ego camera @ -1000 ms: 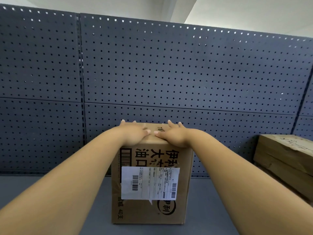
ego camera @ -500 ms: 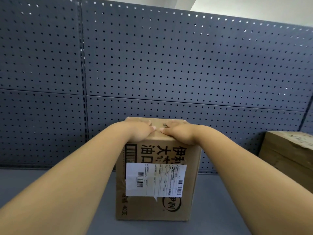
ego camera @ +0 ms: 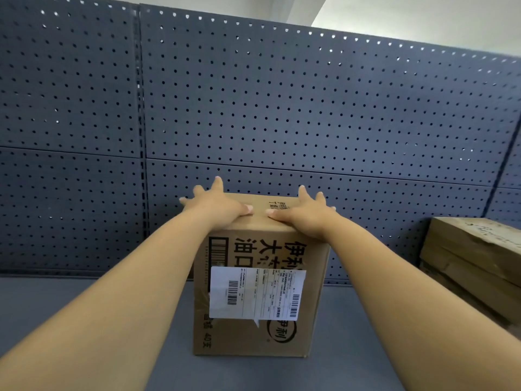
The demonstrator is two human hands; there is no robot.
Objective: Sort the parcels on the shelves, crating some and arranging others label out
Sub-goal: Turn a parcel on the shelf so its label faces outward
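A brown cardboard parcel (ego camera: 259, 334) stands upright on the grey shelf (ego camera: 84, 320), its back close to the pegboard. Its white shipping label (ego camera: 256, 293) with barcodes faces me on the front, below black printed characters. My left hand (ego camera: 215, 206) lies flat on the left of the parcel's top, fingers spread toward the back edge. My right hand (ego camera: 306, 214) lies flat on the right of the top, fingers also spread. Both thumbs point inward and nearly meet. Neither hand wraps around the box.
A dark grey pegboard wall (ego camera: 282, 108) backs the shelf. Another brown cardboard parcel (ego camera: 473, 263) sits at the right edge, tilted, with writing on its top. A vertical upright (ego camera: 142, 193) splits the pegboard left of the hands.
Both hands have slid further back over the parcel's top and their fingers have spread apart. The parcel stands in the same place with the label still facing me.
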